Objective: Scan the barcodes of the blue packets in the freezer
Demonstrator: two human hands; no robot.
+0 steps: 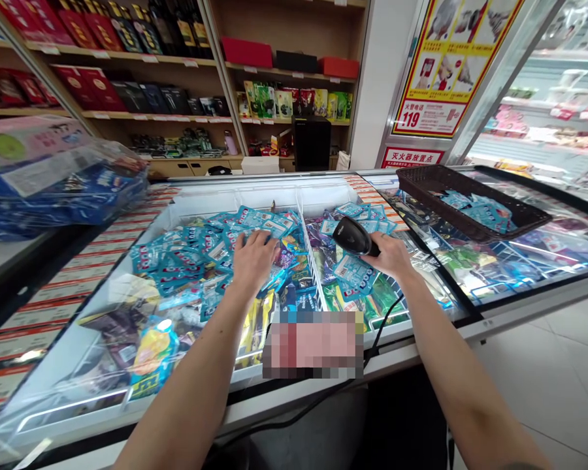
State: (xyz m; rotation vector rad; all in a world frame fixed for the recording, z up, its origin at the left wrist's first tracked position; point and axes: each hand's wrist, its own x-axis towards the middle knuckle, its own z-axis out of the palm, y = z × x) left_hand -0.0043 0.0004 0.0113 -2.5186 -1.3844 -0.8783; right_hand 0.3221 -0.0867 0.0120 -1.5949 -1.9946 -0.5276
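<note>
My right hand (391, 253) is wrapped around the handle of a black barcode scanner (353, 236), whose head points to the left. A few light-blue packets (355, 274) lie just below the scanner. My left hand (255, 258) rests with its fingers apart on a large spread of similar light-blue packets (176, 258). It touches those near its fingertips; what its palm covers is hidden. These packets lie over a white glass-topped freezer (269, 196) with other colourful packages in it. I cannot tell for every packet whether it lies on the glass or beneath it.
A dark brown basket (421, 189) holding light-blue packets stands at the right. Plastic-wrapped blue packages (59, 189) are stacked at the left. The scanner's black cable (318, 397) runs along the front edge, past a blurred-out item (313, 346). Stocked shelves (151, 59) stand behind.
</note>
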